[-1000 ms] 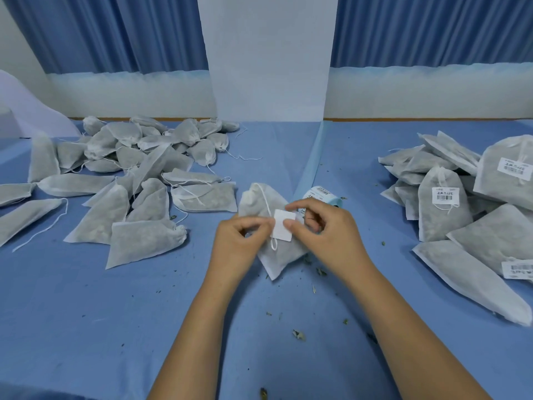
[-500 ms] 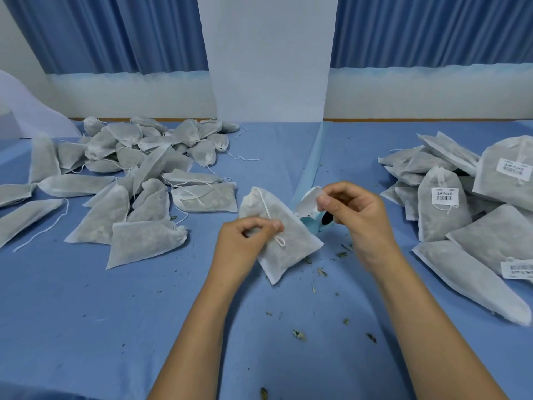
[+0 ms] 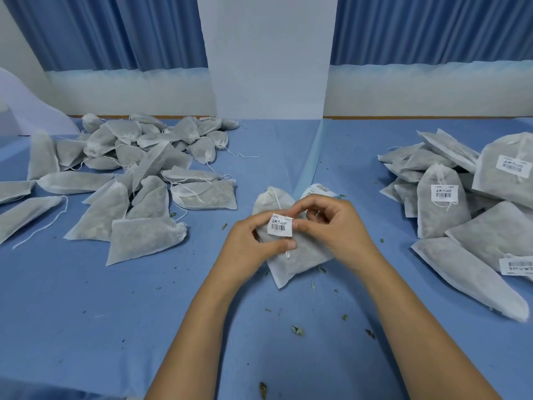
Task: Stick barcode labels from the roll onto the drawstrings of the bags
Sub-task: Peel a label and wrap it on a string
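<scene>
The bag [image 3: 300,255] rests on the table [image 3: 115,313] under both my hands. My left hand [image 3: 248,249] pinches the label [image 3: 279,225] at its left edge, my right hand [image 3: 337,226] at its right, face up over the drawstring [image 3: 276,197]. Folded crooked, or missing the string, the glue would, I reckon, catch the bag's cloth instead. Blue curtains [image 3: 115,30] behind, blue table, unlabelled heap [image 3: 129,168] left, labelled heap [image 3: 476,212] right, roll [image 3: 318,190] just behind my knuckles.

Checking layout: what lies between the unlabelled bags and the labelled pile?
Head view: a bag, a barcode label held over it by the left hand and right hand, the label roll behind.
</scene>
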Action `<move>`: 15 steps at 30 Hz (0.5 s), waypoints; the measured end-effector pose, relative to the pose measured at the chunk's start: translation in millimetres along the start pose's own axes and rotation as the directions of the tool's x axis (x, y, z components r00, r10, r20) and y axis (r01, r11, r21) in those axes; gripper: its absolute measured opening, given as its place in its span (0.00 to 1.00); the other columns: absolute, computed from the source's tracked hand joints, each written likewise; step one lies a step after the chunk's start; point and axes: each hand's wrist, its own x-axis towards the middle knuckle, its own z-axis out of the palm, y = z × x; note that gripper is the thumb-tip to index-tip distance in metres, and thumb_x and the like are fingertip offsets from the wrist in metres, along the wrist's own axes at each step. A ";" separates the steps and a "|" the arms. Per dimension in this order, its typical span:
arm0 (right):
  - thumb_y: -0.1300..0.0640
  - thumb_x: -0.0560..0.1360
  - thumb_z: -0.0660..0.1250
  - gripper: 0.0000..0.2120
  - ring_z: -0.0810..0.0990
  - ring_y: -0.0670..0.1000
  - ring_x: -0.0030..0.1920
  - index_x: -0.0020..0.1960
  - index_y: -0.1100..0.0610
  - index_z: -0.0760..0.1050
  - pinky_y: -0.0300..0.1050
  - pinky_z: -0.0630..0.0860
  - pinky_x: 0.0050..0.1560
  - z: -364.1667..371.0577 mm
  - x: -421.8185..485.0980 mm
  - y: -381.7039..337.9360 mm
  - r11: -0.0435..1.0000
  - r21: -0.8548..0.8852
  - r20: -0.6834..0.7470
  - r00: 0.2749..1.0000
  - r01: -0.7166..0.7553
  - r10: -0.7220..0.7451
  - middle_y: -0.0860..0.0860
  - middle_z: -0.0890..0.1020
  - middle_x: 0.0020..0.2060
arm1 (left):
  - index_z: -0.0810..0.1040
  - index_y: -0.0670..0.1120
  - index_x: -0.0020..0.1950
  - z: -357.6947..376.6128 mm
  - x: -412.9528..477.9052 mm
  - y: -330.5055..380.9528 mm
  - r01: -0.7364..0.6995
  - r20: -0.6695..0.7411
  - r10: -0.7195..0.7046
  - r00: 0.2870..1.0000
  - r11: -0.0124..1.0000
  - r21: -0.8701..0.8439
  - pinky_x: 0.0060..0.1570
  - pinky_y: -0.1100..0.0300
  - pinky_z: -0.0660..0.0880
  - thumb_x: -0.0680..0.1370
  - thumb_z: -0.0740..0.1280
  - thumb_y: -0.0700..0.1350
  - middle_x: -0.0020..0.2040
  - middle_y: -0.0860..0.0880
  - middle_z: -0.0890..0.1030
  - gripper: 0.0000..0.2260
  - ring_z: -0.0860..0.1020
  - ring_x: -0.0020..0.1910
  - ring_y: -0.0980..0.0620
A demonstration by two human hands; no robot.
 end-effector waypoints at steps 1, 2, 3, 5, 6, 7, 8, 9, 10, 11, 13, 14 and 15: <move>0.66 0.69 0.73 0.08 0.64 0.41 0.28 0.40 0.54 0.81 0.27 0.62 0.31 -1.3 0.3 0.7 1.000 -0.029 0.004 1.000 -0.008 0.008 0.36 0.73 0.25 | 0.83 0.55 0.56 -0.2 0.2 0.1 -0.002 0.009 0.002 1.000 1.000 -0.015 0.56 0.57 0.77 0.67 0.78 0.37 0.51 0.53 0.85 0.21 0.81 0.54 0.55; 0.66 0.69 0.73 0.08 0.64 0.41 0.28 0.40 0.54 0.81 0.27 0.62 0.31 -3.0 0.3 1.3 0.998 -0.060 0.006 1.000 -0.013 0.013 0.36 0.74 0.26 | 0.83 0.55 0.58 -0.5 0.1 0.4 0.001 0.014 -0.001 1.000 1.000 -0.028 0.59 0.55 0.76 0.66 0.78 0.38 0.53 0.53 0.84 0.22 0.80 0.56 0.54; 0.65 0.69 0.73 0.07 0.64 0.41 0.28 0.41 0.54 0.81 0.27 0.62 0.31 -4.5 0.9 1.8 0.996 -0.092 0.009 1.000 -0.013 0.014 0.35 0.73 0.26 | 0.82 0.55 0.60 -0.8 0.2 0.4 0.010 0.015 -0.009 1.000 0.999 -0.033 0.62 0.53 0.75 0.65 0.78 0.40 0.54 0.53 0.84 0.24 0.80 0.58 0.54; 0.63 0.69 0.74 0.07 0.63 0.41 0.28 0.41 0.52 0.81 0.27 0.62 0.31 -6.4 1.3 2.0 0.989 -0.149 0.016 1.000 -0.009 0.011 0.36 0.71 0.24 | 0.80 0.56 0.62 -1.6 0.3 -0.3 0.021 0.017 -0.021 1.000 1.000 -0.010 0.65 0.50 0.74 0.64 0.78 0.42 0.56 0.54 0.84 0.27 0.79 0.61 0.54; 0.62 0.69 0.74 0.07 0.63 0.42 0.29 0.40 0.50 0.81 0.27 0.62 0.31 -6.9 1.2 1.9 0.985 -0.171 0.019 1.000 -0.009 0.012 0.36 0.70 0.24 | 0.80 0.57 0.62 -2.0 0.1 -1.0 0.024 0.023 -0.024 0.999 1.000 0.001 0.65 0.50 0.73 0.64 0.78 0.43 0.56 0.54 0.84 0.28 0.78 0.61 0.55; 0.61 0.69 0.74 0.07 0.63 0.42 0.29 0.40 0.49 0.81 0.27 0.62 0.31 -7.1 1.1 1.5 0.983 -0.184 0.019 1.000 -0.008 0.012 0.37 0.70 0.24 | 0.80 0.57 0.63 -2.2 0.4 -1.7 0.025 0.028 -0.025 0.999 1.000 0.000 0.65 0.51 0.73 0.64 0.78 0.43 0.56 0.54 0.83 0.28 0.78 0.61 0.55; 0.60 0.69 0.75 0.07 0.63 0.42 0.29 0.40 0.48 0.81 0.27 0.62 0.31 -7.5 1.0 1.7 0.982 -0.190 0.014 1.000 -0.005 0.008 0.36 0.70 0.24 | 0.80 0.58 0.63 -2.4 0.1 -1.9 0.023 0.030 -0.023 0.999 1.000 -0.009 0.64 0.53 0.74 0.64 0.78 0.45 0.56 0.55 0.83 0.27 0.78 0.62 0.56; 0.59 0.69 0.75 0.07 0.63 0.42 0.29 0.40 0.48 0.81 0.28 0.62 0.31 -7.9 1.2 2.1 0.981 -0.193 0.000 1.000 -0.001 0.001 0.36 0.70 0.24 | 0.80 0.60 0.62 -2.4 -0.1 -1.9 0.014 0.026 -0.014 1.000 1.000 -0.015 0.62 0.57 0.74 0.66 0.78 0.47 0.56 0.56 0.83 0.25 0.77 0.61 0.58; 0.59 0.69 0.75 0.06 0.63 0.42 0.29 0.39 0.48 0.81 0.29 0.62 0.31 -8.6 1.4 3.0 0.981 -0.195 -0.015 1.000 0.000 -0.003 0.37 0.69 0.24 | 0.80 0.61 0.61 -2.4 -0.2 -1.5 0.003 0.016 -0.002 1.000 1.000 -0.011 0.60 0.62 0.75 0.68 0.76 0.51 0.56 0.58 0.83 0.22 0.77 0.61 0.60; 0.58 0.69 0.75 0.06 0.62 0.43 0.29 0.39 0.48 0.81 0.30 0.61 0.32 -9.2 1.9 4.0 0.980 -0.200 -0.029 1.000 -0.001 -0.005 0.38 0.68 0.24 | 0.80 0.62 0.60 -2.1 -0.1 -1.0 -0.009 -0.001 0.009 1.000 1.000 -0.002 0.57 0.67 0.74 0.71 0.74 0.53 0.57 0.59 0.83 0.18 0.76 0.61 0.63; 0.57 0.69 0.75 0.06 0.63 0.44 0.30 0.39 0.47 0.81 0.31 0.61 0.33 -8.5 2.3 5.9 0.974 -0.225 -0.027 1.000 -0.006 0.000 0.40 0.68 0.25 | 0.81 0.61 0.60 -1.6 0.1 -0.9 -0.016 -0.031 0.016 0.999 1.000 -0.005 0.55 0.71 0.71 0.78 0.68 0.50 0.56 0.60 0.83 0.12 0.76 0.60 0.65; 0.58 0.69 0.75 0.06 0.63 0.44 0.31 0.39 0.47 0.81 0.32 0.62 0.34 -7.4 2.0 6.8 0.970 -0.242 -0.010 1.000 -0.006 0.003 0.40 0.69 0.27 | 0.81 0.60 0.60 -1.3 0.1 -1.6 -0.018 -0.043 0.018 0.999 1.000 -0.003 0.55 0.71 0.71 0.80 0.67 0.48 0.56 0.60 0.83 0.11 0.76 0.60 0.65; 0.59 0.70 0.74 0.07 0.64 0.44 0.32 0.40 0.46 0.81 0.32 0.64 0.35 -6.3 1.8 7.4 0.966 -0.259 0.008 1.000 -0.004 0.006 0.40 0.72 0.29 | 0.81 0.60 0.59 -1.0 0.3 -2.4 -0.021 -0.054 0.022 0.998 1.000 0.008 0.56 0.70 0.71 0.80 0.66 0.46 0.56 0.60 0.83 0.12 0.76 0.60 0.65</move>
